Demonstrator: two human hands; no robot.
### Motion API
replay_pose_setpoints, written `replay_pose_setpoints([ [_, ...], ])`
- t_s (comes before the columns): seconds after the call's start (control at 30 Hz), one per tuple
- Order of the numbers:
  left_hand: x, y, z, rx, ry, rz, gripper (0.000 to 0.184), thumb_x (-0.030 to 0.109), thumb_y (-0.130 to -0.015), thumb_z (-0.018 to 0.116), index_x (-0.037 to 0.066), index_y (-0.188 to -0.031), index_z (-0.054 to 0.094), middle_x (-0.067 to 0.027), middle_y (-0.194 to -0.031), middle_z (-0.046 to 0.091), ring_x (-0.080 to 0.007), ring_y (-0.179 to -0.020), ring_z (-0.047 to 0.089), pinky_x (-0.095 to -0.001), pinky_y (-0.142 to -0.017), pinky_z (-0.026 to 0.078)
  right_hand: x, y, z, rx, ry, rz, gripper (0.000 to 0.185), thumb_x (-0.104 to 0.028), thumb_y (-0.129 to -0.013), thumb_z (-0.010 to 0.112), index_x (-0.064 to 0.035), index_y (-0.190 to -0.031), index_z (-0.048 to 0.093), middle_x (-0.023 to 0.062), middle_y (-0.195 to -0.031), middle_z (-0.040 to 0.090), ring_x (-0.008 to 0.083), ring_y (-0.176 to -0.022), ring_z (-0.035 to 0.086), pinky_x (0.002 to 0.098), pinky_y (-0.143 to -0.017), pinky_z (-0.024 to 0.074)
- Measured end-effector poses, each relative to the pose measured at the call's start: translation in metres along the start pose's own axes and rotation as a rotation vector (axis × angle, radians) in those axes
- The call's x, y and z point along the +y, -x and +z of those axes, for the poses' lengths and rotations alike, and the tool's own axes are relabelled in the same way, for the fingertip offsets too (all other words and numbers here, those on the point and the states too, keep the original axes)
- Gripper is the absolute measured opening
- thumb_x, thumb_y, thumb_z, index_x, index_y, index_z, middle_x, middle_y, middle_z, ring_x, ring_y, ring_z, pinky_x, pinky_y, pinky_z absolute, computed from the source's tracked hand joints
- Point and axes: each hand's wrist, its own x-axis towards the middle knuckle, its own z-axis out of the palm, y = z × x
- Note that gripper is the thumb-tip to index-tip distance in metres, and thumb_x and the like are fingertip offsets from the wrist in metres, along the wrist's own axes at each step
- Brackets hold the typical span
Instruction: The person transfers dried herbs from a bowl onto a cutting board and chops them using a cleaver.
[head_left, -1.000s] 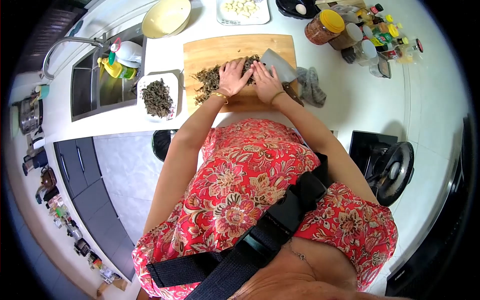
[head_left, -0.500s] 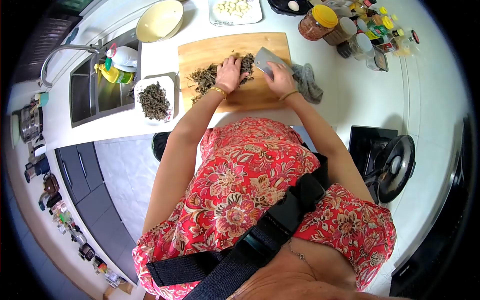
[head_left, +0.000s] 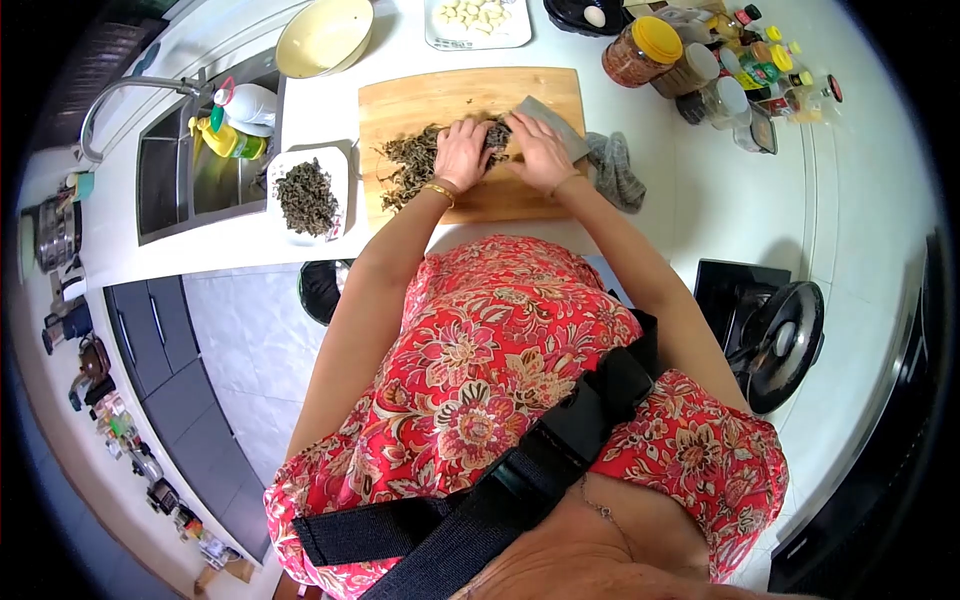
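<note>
1. Nearest to us, the pale wooden cutting board [head_left: 515, 205] lies flat, its long axis running across our front.
2. On it, our left hand [head_left: 462, 155] presses down on the heap of dark brown, wrinkled leafy shreds [head_left: 407, 160], thumb reaching toward our right. Our right hand [head_left: 540, 152] is at the heap's right end, fingers slightly spread, beside the grey metal cleaver blade [head_left: 560, 122]; we can't tell whether it touches either.
3. The heap's long axis slants from near left to far right, with loose strands at the left. We judge it light, soft and springy, perhaps damp and a little slippery; best gathered under flat fingers from both ends.
4. The blade slants from far left to near right. We expect it to be stiff and fairly heavy, best taken by its handle, which we can't make out.
5. Farther off, beyond the board, are the cream round bowl [head_left: 325, 40] and the white plate of pale cloves [head_left: 445, 42].
</note>
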Motion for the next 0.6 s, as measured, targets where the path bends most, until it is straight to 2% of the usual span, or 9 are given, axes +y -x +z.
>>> replay_pose_setpoints([
  [0.07,-0.006,0.002,0.004,0.044,0.013,0.038,0.052,0.028,-0.078,0.06,0.007,-0.123,0.043,-0.0141,-0.112,0.048,-0.0303,-0.105,0.045,-0.0385,-0.087,0.034,-0.008,-0.014,0.002,-0.033,0.032,-0.046,0.065,-0.022,-0.072,0.065,-0.0083,-0.129,0.036,0.0115,-0.133,0.038,0.0267,-0.123,0.034,0.0457,-0.099,0.0281],
  [0.13,-0.007,0.004,0.004,0.115,0.104,0.043,0.058,0.033,-0.076,0.062,0.004,-0.122,0.042,-0.0159,-0.113,0.048,-0.0315,-0.106,0.044,-0.0386,-0.089,0.033,-0.009,-0.027,0.01,-0.185,0.133,-0.01,0.068,-0.02,-0.073,0.065,-0.0119,-0.132,0.032,0.0067,-0.137,0.034,0.0216,-0.127,0.028,0.0469,-0.102,0.022],
  [0.17,-0.008,0.003,0.004,0.101,0.112,0.022,0.068,0.039,-0.071,0.065,0.002,-0.123,0.041,-0.0174,-0.115,0.047,-0.0323,-0.108,0.043,-0.0402,-0.09,0.033,-0.009,-0.032,0.013,-0.172,0.156,-0.02,0.064,-0.019,-0.074,0.064,-0.013,-0.131,0.035,0.0049,-0.134,0.037,0.0202,-0.124,0.033,0.0447,-0.102,0.023],
  [0.27,-0.004,0.001,-0.007,0.058,0.126,-0.026,0.073,0.042,-0.069,0.066,0.002,-0.123,0.04,-0.0181,-0.117,0.046,-0.0331,-0.11,0.042,-0.0418,-0.092,0.033,-0.007,-0.037,0.011,-0.261,0.157,-0.013,0.061,-0.017,-0.073,0.064,-0.0136,-0.128,0.038,0.0044,-0.132,0.04,0.0206,-0.121,0.037,0.0438,-0.101,0.0247],
  [0.33,-0.005,0.0,-0.006,0.025,0.117,-0.037,0.076,0.039,-0.065,0.07,0.002,-0.124,0.039,-0.0178,-0.118,0.046,-0.0326,-0.111,0.042,-0.0427,-0.094,0.033,-0.004,-0.036,0.009,-0.203,0.135,-0.05,0.06,-0.015,-0.071,0.065,-0.0135,-0.126,0.041,0.0052,-0.128,0.044,0.0211,-0.118,0.04,0.0427,-0.1,0.0261],
  [0.4,-0.004,-0.002,-0.006,-0.034,0.101,-0.079,0.069,0.029,-0.063,0.073,0.003,-0.12,0.043,-0.0175,-0.111,0.052,-0.0321,-0.105,0.049,-0.0407,-0.091,0.037,-0.001,-0.037,0.006,-0.163,0.105,-0.123,0.063,-0.018,-0.069,0.067,-0.013,-0.126,0.041,0.007,-0.125,0.046,0.0223,-0.119,0.039,0.0431,-0.1,0.0269],
  [0.43,-0.006,-0.001,-0.005,-0.036,0.103,-0.077,0.069,0.029,-0.063,0.073,0.003,-0.12,0.043,-0.0175,-0.111,0.052,-0.0321,-0.105,0.049,-0.0407,-0.091,0.037,0.002,-0.038,0.003,-0.163,0.106,-0.12,0.063,-0.018,-0.069,0.067,-0.013,-0.126,0.041,0.007,-0.125,0.046,0.0223,-0.119,0.039,0.0431,-0.1,0.0269],
  [0.53,-0.012,0.002,-0.003,0.069,0.24,-0.02,0.059,0.02,-0.062,0.072,0.003,-0.113,0.05,-0.0175,-0.101,0.057,-0.0318,-0.095,0.055,-0.0385,-0.084,0.043,0.004,-0.044,-0.014,-0.164,-0.025,-0.165,0.069,-0.026,-0.066,0.071,-0.0123,-0.127,0.041,0.01,-0.124,0.048,0.026,-0.119,0.04,0.0419,-0.099,0.0307],
  [0.6,-0.016,0.003,-0.003,0.174,0.349,0.023,0.05,0.017,-0.063,0.07,0.002,-0.108,0.053,-0.018,-0.097,0.059,-0.0335,-0.089,0.058,-0.0377,-0.079,0.046,0.001,-0.049,-0.032,-0.322,-0.378,-0.047,0.078,-0.037,-0.064,0.074,-0.0115,-0.13,0.039,0.0141,-0.127,0.046,0.03,-0.117,0.042,0.0398,-0.098,0.0343],
])
